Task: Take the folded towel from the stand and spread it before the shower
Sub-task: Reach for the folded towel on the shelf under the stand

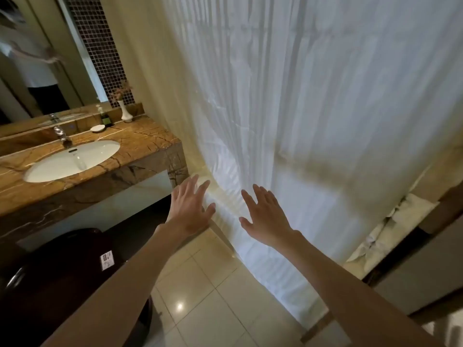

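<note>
A white shower curtain [313, 108] hangs across the shower and fills the upper right of the head view. Both my arms reach forward toward its lower part. My left hand [190, 209] is spread with straight fingers near the curtain's left edge, beside the counter's corner. My right hand [265, 216] is also spread flat, right in front of the curtain fabric. Neither hand holds anything. White crumpled cloth [390, 229], possibly towels, lies on a low ledge at the right; I cannot tell whether it is the folded towel. No stand is visible.
A brown marble counter [140, 146] with an oval white sink [72, 160], a tap, a soap dish and a small vase [125, 111] stands at the left under a mirror. A dark toilet [62, 266] sits at lower left. Glossy beige floor tiles [213, 309] lie below my arms.
</note>
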`<state>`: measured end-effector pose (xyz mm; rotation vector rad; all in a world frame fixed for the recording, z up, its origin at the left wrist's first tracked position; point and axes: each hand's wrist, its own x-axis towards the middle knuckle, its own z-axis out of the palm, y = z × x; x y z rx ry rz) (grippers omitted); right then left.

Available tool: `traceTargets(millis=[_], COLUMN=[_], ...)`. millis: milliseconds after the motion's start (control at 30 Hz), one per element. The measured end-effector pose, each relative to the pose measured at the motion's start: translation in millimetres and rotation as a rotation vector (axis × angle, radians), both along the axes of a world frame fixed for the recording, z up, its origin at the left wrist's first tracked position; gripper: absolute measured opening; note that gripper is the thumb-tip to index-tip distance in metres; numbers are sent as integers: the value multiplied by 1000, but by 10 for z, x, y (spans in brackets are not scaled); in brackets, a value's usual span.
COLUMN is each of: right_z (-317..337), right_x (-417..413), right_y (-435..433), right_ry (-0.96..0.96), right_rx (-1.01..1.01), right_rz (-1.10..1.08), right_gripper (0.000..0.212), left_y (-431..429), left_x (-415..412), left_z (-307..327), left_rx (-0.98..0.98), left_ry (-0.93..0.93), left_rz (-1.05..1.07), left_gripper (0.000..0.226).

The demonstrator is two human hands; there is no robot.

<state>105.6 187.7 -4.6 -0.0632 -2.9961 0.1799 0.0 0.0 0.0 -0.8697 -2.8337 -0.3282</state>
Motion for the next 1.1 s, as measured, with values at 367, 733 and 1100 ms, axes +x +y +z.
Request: traceTargets(millis=[367, 733, 1100], right_z=[-172, -259, -208], right_x=[-563, -1799, -3007], right_y=[-92, -150, -263], right_ry=[-18, -47, -22], right_rx=[-6, 32, 42], right_rz=[103, 174, 238], right_gripper=[67, 65, 64], left_y=[-272, -349, -539], left_x=[-361, -1460, -2403], left_z=[-175, -281, -297], left_rx=[-14, 30, 78], left_ry=[1, -20, 10], left_rz=[112, 209, 295], left_gripper=[65, 63, 64])
